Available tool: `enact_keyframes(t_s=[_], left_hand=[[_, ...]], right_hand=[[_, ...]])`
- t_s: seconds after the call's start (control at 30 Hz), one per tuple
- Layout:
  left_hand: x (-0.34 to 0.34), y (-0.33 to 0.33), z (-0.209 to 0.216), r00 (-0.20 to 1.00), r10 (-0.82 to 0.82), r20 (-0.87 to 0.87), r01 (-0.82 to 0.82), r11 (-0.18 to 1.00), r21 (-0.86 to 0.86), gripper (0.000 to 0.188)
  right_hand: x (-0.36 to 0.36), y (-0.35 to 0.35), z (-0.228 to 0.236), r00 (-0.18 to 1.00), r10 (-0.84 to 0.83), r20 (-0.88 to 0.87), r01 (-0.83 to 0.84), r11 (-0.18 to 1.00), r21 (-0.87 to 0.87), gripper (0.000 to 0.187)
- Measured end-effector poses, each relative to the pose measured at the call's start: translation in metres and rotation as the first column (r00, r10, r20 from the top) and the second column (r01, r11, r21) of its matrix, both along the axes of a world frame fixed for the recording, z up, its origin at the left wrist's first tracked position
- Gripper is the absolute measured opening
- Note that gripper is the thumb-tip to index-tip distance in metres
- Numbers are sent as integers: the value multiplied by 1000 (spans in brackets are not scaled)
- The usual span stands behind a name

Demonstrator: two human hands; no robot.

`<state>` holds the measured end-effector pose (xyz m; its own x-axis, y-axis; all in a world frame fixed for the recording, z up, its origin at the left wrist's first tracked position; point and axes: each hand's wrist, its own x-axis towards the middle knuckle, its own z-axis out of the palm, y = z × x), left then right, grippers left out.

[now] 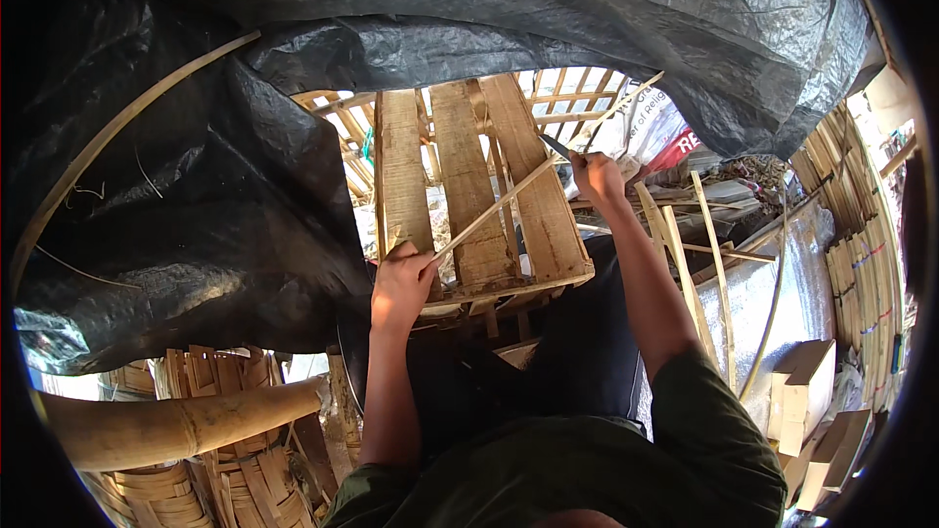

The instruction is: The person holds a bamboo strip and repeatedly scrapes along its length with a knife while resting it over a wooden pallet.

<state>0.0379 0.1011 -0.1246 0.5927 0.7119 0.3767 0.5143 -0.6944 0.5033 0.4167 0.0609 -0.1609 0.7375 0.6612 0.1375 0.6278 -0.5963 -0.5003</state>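
Observation:
My left hand (399, 286) is closed round the near end of a long thin bamboo strip (497, 205). The strip slants up to the right over a slatted wooden bench (463, 171) made of three planks. In my right hand (600, 179) is a knife, gripped by its handle, which my fingers hide. Its dark blade (555, 145) points up and left and lies across the strip. Beyond the blade the strip's far end reaches up past the bench's right side. My left hand is by the near left corner of the bench.
Black plastic sheeting (196, 166) hangs at left and across the top. A thick bamboo pole (186, 425) and woven bamboo baskets (259, 489) are at lower left. Several loose strips (714, 274) stand right of my right arm. Bundled slats (866, 284) and wood blocks (804, 393) lie farther right.

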Motion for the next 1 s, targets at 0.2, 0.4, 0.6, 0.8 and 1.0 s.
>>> enact_keyframes(t_s=[0.2, 0.4, 0.6, 0.8, 1.0], left_hand=[[-2, 4, 0, 1000, 27, -2, -28, 993, -112, 10], [-2, 7, 2, 999, 8, -44, -12, 996, -91, 11], [-1, 5, 6, 997, 36, -73, -44, 992, -114, 11], [1, 5, 7, 995, 33, -89, -43, 993, -110, 12], [0, 5, 5, 998, 32, -48, -35, 997, -74, 16]], right_hand=[[23, 11, -21, 995, 95, -20, -96, 995, -31, 55], [37, 22, -34, 984, 173, 31, -168, 977, -130, 57], [30, 25, -26, 953, 254, -166, -254, 967, 22, 56], [21, 28, -17, 984, 178, 4, -173, 959, -225, 56], [19, 21, -11, 988, -49, -149, 40, 997, -61, 49]])
